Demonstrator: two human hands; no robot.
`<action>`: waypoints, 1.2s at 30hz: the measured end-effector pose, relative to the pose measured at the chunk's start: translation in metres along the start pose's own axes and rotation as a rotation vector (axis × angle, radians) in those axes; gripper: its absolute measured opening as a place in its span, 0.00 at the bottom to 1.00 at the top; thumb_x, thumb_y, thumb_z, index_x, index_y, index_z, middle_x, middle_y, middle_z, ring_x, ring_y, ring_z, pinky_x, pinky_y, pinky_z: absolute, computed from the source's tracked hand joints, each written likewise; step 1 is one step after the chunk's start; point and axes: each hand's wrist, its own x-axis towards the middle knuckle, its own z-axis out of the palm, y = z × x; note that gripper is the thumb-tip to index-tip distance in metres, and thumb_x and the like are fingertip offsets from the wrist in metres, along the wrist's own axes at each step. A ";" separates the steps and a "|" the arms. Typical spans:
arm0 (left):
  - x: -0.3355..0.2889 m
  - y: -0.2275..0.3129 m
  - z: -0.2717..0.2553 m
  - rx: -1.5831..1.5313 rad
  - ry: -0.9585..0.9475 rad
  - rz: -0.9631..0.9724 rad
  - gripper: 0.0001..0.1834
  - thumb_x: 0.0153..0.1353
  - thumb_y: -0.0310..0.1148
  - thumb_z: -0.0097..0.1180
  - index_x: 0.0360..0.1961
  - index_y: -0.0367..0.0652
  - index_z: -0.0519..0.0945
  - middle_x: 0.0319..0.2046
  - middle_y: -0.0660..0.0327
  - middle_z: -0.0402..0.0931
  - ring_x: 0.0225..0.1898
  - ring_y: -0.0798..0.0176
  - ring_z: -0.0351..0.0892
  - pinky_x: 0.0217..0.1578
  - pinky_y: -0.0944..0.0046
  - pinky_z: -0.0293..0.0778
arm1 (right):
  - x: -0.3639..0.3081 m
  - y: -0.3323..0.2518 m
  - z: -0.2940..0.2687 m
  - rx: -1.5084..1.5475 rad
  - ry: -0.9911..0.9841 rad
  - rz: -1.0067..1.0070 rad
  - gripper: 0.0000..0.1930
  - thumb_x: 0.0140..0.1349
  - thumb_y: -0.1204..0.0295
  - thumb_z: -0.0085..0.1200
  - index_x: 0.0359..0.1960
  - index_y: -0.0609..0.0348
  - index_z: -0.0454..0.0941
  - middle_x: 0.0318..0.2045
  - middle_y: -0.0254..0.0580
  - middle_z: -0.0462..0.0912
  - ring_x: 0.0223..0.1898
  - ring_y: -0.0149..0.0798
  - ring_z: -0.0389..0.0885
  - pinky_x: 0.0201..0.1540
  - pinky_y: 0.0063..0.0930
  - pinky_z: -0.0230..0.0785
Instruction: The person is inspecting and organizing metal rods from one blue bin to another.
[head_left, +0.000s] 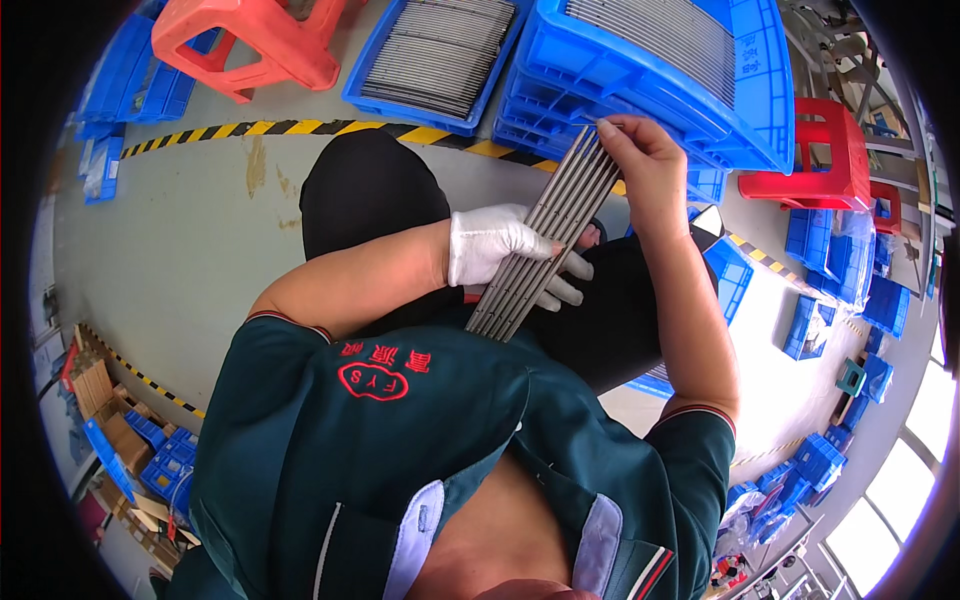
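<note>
A bundle of several thin grey metal rods (pixel 580 185) lies slanted in front of my torso, its lower end close to my shirt. My left hand (pixel 492 245), in a white glove with some fingertips bare, is closed around the middle of the bundle. At the upper end my bare right hand (pixel 652 165) has its thumb and fingers pinched at the rod tips. Just beyond that hand stands a stack of blue plastic crates (pixel 600 72), the top one filled with rows of similar rods. To its left, a lower blue crate (pixel 425 118) also holds rods in rows.
A red plastic stool (pixel 300 55) stands at the far left, and another red stool (pixel 840 165) right of the crate stack. Yellow-and-black tape (pixel 270 128) runs across the grey floor. More blue crates (pixel 808 325) line the right side. Cardboard boxes (pixel 125 435) sit at the lower left.
</note>
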 end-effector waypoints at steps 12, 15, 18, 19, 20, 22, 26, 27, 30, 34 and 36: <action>-0.002 0.000 0.001 0.012 0.030 0.007 0.24 0.64 0.31 0.52 0.58 0.35 0.63 0.51 0.42 0.71 0.51 0.40 0.76 0.49 0.45 0.75 | 0.000 0.002 0.002 -0.049 0.029 -0.019 0.09 0.59 0.69 0.60 0.35 0.63 0.82 0.26 0.32 0.81 0.28 0.22 0.75 0.31 0.17 0.68; -0.001 0.000 -0.001 -0.004 0.021 0.013 0.23 0.64 0.31 0.52 0.58 0.35 0.63 0.51 0.42 0.71 0.51 0.40 0.76 0.49 0.45 0.75 | 0.000 -0.004 0.000 -0.002 0.017 0.010 0.10 0.59 0.69 0.60 0.36 0.63 0.81 0.27 0.33 0.81 0.28 0.23 0.77 0.31 0.17 0.69; -0.002 0.003 -0.001 -0.010 0.050 0.025 0.23 0.64 0.31 0.51 0.58 0.35 0.63 0.51 0.41 0.71 0.51 0.40 0.76 0.49 0.44 0.75 | -0.001 -0.005 -0.002 0.053 -0.007 0.039 0.10 0.60 0.69 0.59 0.38 0.63 0.80 0.28 0.34 0.81 0.29 0.24 0.78 0.32 0.18 0.72; -0.002 0.003 -0.001 -0.010 0.046 0.028 0.23 0.64 0.31 0.51 0.58 0.35 0.63 0.51 0.41 0.71 0.51 0.40 0.76 0.49 0.44 0.75 | -0.001 -0.006 -0.002 0.046 -0.025 0.048 0.10 0.60 0.69 0.59 0.39 0.63 0.80 0.29 0.34 0.81 0.29 0.24 0.78 0.32 0.18 0.73; -0.003 0.003 0.000 -0.010 0.041 0.030 0.23 0.64 0.31 0.51 0.58 0.35 0.63 0.51 0.41 0.71 0.51 0.40 0.76 0.50 0.44 0.75 | -0.002 -0.005 -0.002 0.046 -0.026 0.046 0.10 0.60 0.69 0.59 0.39 0.63 0.80 0.29 0.34 0.81 0.29 0.24 0.78 0.32 0.18 0.73; -0.003 0.001 -0.002 -0.014 0.046 0.027 0.23 0.63 0.31 0.52 0.58 0.35 0.63 0.51 0.41 0.71 0.51 0.40 0.76 0.50 0.44 0.75 | -0.002 -0.005 -0.001 0.062 -0.044 0.035 0.10 0.60 0.69 0.59 0.39 0.63 0.80 0.28 0.34 0.81 0.29 0.24 0.78 0.32 0.18 0.73; -0.003 0.000 -0.002 -0.019 0.046 0.023 0.24 0.63 0.31 0.52 0.58 0.36 0.64 0.51 0.41 0.71 0.51 0.40 0.76 0.50 0.44 0.75 | -0.003 -0.004 0.001 0.068 -0.024 0.064 0.10 0.60 0.69 0.59 0.39 0.63 0.80 0.28 0.33 0.81 0.29 0.24 0.78 0.32 0.19 0.73; -0.003 0.000 -0.002 -0.019 0.045 0.024 0.24 0.63 0.31 0.52 0.58 0.36 0.64 0.51 0.41 0.71 0.51 0.40 0.76 0.50 0.44 0.75 | -0.004 -0.004 0.002 0.057 -0.019 0.062 0.10 0.60 0.69 0.59 0.38 0.63 0.80 0.28 0.33 0.81 0.29 0.24 0.78 0.32 0.19 0.73; -0.003 0.000 -0.001 -0.020 0.046 0.017 0.24 0.63 0.32 0.53 0.58 0.36 0.64 0.51 0.42 0.72 0.51 0.40 0.76 0.50 0.44 0.75 | -0.003 -0.001 0.002 0.035 -0.010 0.058 0.10 0.61 0.70 0.58 0.38 0.64 0.80 0.28 0.33 0.80 0.29 0.24 0.77 0.32 0.19 0.73; -0.003 -0.001 -0.001 -0.023 0.057 0.010 0.24 0.63 0.32 0.53 0.58 0.36 0.64 0.50 0.43 0.72 0.50 0.41 0.76 0.50 0.44 0.75 | -0.002 0.001 0.001 -0.002 0.001 0.035 0.10 0.61 0.70 0.58 0.38 0.65 0.79 0.28 0.34 0.81 0.29 0.25 0.78 0.32 0.19 0.73; -0.003 -0.001 -0.002 -0.022 0.055 0.009 0.24 0.63 0.32 0.53 0.58 0.37 0.64 0.50 0.43 0.72 0.50 0.41 0.76 0.49 0.44 0.75 | -0.003 0.000 0.002 0.002 0.002 0.044 0.10 0.61 0.70 0.58 0.38 0.65 0.79 0.29 0.34 0.81 0.29 0.25 0.78 0.32 0.20 0.73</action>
